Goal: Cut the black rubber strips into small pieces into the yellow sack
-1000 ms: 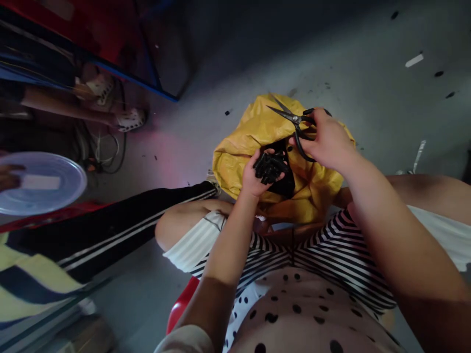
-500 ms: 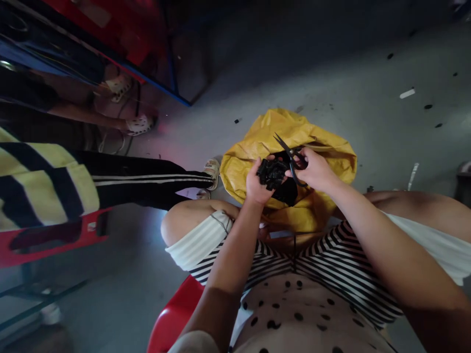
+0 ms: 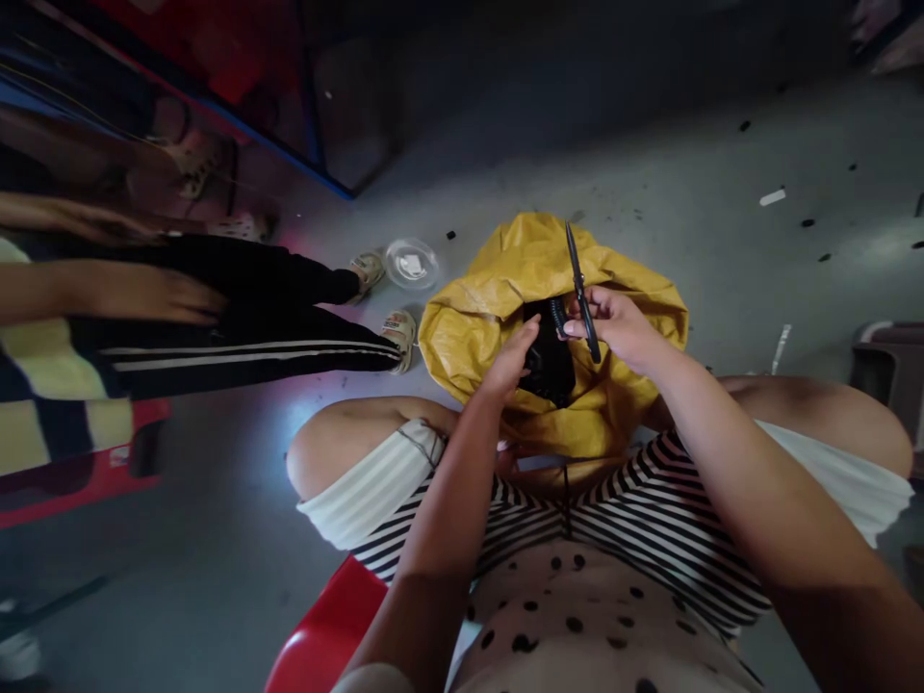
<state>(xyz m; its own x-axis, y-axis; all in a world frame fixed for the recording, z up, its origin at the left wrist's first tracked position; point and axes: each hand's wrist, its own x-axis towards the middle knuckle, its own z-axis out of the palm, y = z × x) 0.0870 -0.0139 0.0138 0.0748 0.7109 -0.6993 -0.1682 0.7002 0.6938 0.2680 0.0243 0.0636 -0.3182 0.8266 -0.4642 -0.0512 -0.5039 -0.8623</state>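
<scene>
A yellow bag (image 3: 469, 332), its mouth spread wide, stands between my knees with dark black pieces (image 3: 552, 373) inside. Black-handled scissors (image 3: 576, 260) are in my right hand (image 3: 621, 329), blades pointing away from me and nearly closed. A black ribbed, coil-like piece (image 3: 558, 316) shows at the fingertips of that same hand. My left hand (image 3: 511, 360) hangs over the bag's mouth, its visible fingers stretched out and apart, close to the black pieces. Part of the left fingers is lost in the dark of the opening.
On the left stands another person in black striped trousers (image 3: 252, 356), hands low. A clear round plastic dish (image 3: 411, 263) lies on the floor by that person's shoes. Small black bits (image 3: 808, 222) and a white scrap (image 3: 772, 197) lie to the right. A red stool (image 3: 324, 626) is under me.
The black cluster has left my left palm, and that hand has opened over the bag. The scissors have swung more upright and closed. The other person has shifted, uncovering the plastic dish.
</scene>
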